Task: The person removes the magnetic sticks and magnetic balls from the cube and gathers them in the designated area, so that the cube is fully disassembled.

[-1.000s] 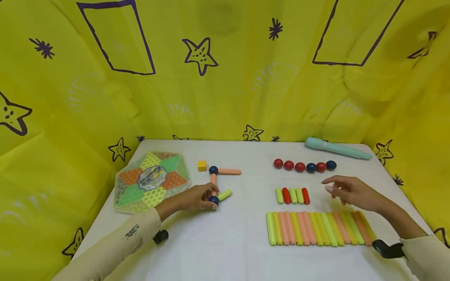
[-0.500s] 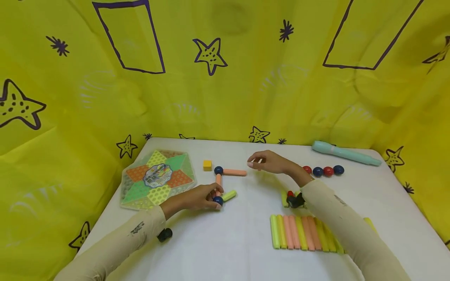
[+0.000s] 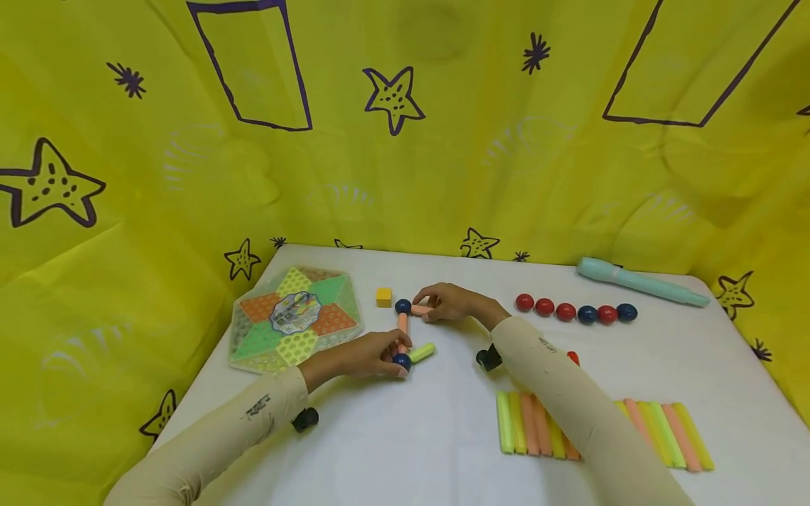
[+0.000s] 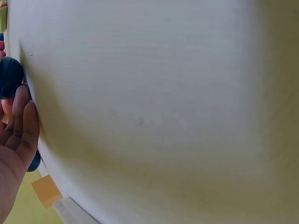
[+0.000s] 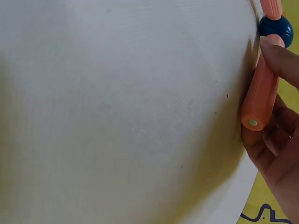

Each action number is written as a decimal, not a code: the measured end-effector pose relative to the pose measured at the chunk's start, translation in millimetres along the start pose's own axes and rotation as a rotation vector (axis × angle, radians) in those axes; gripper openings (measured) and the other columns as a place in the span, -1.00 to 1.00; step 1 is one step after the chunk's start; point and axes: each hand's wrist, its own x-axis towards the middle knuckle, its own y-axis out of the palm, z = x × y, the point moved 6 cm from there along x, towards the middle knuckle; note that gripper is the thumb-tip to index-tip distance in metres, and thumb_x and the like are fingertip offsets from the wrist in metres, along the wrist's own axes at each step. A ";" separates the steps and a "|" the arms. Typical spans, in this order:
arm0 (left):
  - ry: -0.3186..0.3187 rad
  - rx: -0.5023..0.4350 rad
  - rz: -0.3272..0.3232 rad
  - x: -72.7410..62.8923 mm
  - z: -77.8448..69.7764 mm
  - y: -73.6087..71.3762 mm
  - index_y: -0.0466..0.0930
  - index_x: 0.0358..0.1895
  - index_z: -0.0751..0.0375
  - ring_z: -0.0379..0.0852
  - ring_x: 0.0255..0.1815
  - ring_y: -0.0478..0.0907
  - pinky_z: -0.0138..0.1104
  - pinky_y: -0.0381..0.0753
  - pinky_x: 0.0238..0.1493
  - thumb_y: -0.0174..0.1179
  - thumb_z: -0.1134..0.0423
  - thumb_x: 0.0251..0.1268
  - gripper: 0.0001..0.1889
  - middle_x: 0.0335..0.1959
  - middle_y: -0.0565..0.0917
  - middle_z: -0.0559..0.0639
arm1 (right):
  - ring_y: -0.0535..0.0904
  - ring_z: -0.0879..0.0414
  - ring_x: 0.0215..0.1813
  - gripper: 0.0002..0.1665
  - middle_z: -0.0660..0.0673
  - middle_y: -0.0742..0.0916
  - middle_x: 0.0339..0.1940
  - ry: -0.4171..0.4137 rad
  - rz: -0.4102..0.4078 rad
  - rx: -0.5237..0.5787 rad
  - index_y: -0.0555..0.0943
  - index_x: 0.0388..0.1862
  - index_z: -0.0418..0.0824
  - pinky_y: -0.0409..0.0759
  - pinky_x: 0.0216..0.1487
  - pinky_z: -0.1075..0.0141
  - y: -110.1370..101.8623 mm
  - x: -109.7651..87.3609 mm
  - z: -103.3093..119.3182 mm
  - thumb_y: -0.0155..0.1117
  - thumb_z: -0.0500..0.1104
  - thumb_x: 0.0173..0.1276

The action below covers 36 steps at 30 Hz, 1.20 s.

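Observation:
Two dark blue balls are joined by an upright orange stick [image 3: 403, 323], in the middle of the white table. My left hand [image 3: 365, 357] has thumb and fingers about the lower ball [image 3: 401, 361]; the same ball [image 4: 10, 78] shows at the fingertips in the left wrist view. A short lime green stick [image 3: 422, 352] points right from it. From the upper ball [image 3: 403, 306] another orange stick [image 5: 261, 88] extends, pinched between my right hand's [image 3: 452, 302] thumb and fingers. The right wrist view shows a pale disc on this stick's free end.
A clear hexagonal box [image 3: 329, 337] lies left, near a yellow cube [image 3: 384, 297]. Red and blue balls [image 3: 566, 312] line up at the right, before a teal tube [image 3: 642, 281]. Long coloured sticks [image 3: 525, 425] lie nearer, partly under my right sleeve [image 3: 569, 393].
My right hand has swung left from beside the stick and ball rows and now holds the upper orange stick. The left hand stays at the lower ball. The head view has shifted slightly.

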 end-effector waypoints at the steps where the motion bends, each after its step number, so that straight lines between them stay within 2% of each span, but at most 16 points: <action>1: -0.001 0.001 0.002 0.3 0.3 0.7 0.42 0.23 0.15 -0.24 -0.21 0.49 -0.42 0.52 -0.11 0.34 0.12 0.36 -0.53 -0.16 0.58 -0.08 | 0.50 0.04 -0.09 -0.58 -0.17 0.65 -0.09 -0.002 0.016 -0.013 0.56 0.27 -0.17 0.49 0.01 0.22 1.4 -0.3 0.7 0.28 -0.20 0.46; 7: -0.004 0.006 0.001 1.5 2.5 1.5 0.42 0.24 0.13 -0.23 -0.21 0.50 -0.42 0.53 -0.11 0.35 0.12 0.35 -0.52 -0.17 0.59 -0.09 | 0.45 0.01 -0.03 -0.61 -0.15 0.60 -0.01 0.009 0.050 -0.074 0.52 0.31 -0.11 0.44 0.08 0.12 5.4 -2.5 3.8 0.12 -0.15 0.56; 12: 0.009 -0.003 0.002 1.0 2.3 1.3 0.42 0.23 0.16 -0.23 -0.22 0.50 -0.42 0.53 -0.13 0.36 0.14 0.33 -0.51 -0.17 0.59 -0.07 | 0.46 -0.03 0.06 -0.63 -0.20 0.60 0.13 0.004 0.054 -0.085 0.52 0.30 -0.08 0.43 0.23 0.00 5.1 -2.1 2.8 0.07 -0.14 0.58; 19: 0.022 0.005 -0.008 1.1 1.8 2.1 0.44 0.20 0.17 -0.24 -0.24 0.48 -0.43 0.51 -0.15 0.37 0.13 0.32 -0.52 -0.18 0.59 -0.07 | 0.46 -0.03 0.09 -0.64 -0.19 0.60 0.19 0.001 0.072 -0.096 0.52 0.29 -0.06 0.43 0.26 -0.02 4.7 -0.2 1.1 0.04 -0.15 0.60; 21: 0.022 0.003 -0.006 1.0 1.1 1.8 0.43 0.20 0.17 -0.24 -0.24 0.48 -0.43 0.52 -0.15 0.37 0.13 0.32 -0.52 -0.18 0.59 -0.07 | 0.46 -0.01 0.07 -0.67 -0.18 0.61 0.17 0.027 0.079 -0.094 0.53 0.26 -0.05 0.44 0.24 0.01 4.4 1.0 1.5 0.02 -0.11 0.61; 24: 0.019 0.003 -0.005 0.7 1.2 1.7 0.43 0.20 0.17 -0.24 -0.24 0.48 -0.43 0.51 -0.14 0.37 0.13 0.32 -0.52 -0.17 0.59 -0.07 | 0.49 0.03 -0.03 -0.71 -0.15 0.62 0.05 0.069 0.081 -0.059 0.52 0.18 -0.05 0.48 0.08 0.13 5.0 4.3 2.5 0.01 -0.01 0.62; 27: 0.017 0.003 -0.008 0.2 1.8 1.3 0.44 0.20 0.17 -0.24 -0.24 0.48 -0.43 0.51 -0.15 0.37 0.13 0.32 -0.52 -0.18 0.58 -0.07 | 0.49 0.07 -0.19 -0.71 -0.14 0.63 -0.14 0.073 0.041 -0.020 0.51 0.12 -0.07 0.47 -0.14 0.24 5.1 9.1 5.4 0.03 0.03 0.61; 29: 0.020 0.002 -0.012 0.1 1.8 1.2 0.44 0.20 0.17 -0.25 -0.25 0.47 -0.43 0.50 -0.15 0.37 0.13 0.32 -0.53 -0.19 0.58 -0.08 | 0.47 0.11 -0.26 -0.72 -0.10 0.62 -0.24 0.060 -0.006 -0.033 0.55 0.09 -0.07 0.44 -0.23 0.29 4.8 12.3 6.2 0.07 0.03 0.58; 32: 0.028 -0.007 -0.013 0.2 1.1 1.1 0.44 0.20 0.18 -0.26 -0.26 0.47 -0.44 0.50 -0.17 0.37 0.14 0.32 -0.53 -0.19 0.59 -0.07 | 0.45 0.14 -0.32 -0.76 -0.05 0.64 -0.32 0.035 -0.071 -0.078 0.65 0.00 -0.06 0.42 -0.28 0.32 4.7 15.3 6.1 0.17 0.01 0.54; 36: 0.029 -0.008 -0.013 0.6 1.4 1.1 0.44 0.20 0.18 -0.27 -0.26 0.47 -0.44 0.51 -0.17 0.37 0.14 0.32 -0.53 -0.18 0.59 -0.08 | 0.48 0.13 -0.26 -0.79 -0.01 0.69 -0.26 0.005 -0.106 -0.102 0.71 -0.14 -0.06 0.44 -0.20 0.29 5.8 16.6 6.1 0.23 0.02 0.49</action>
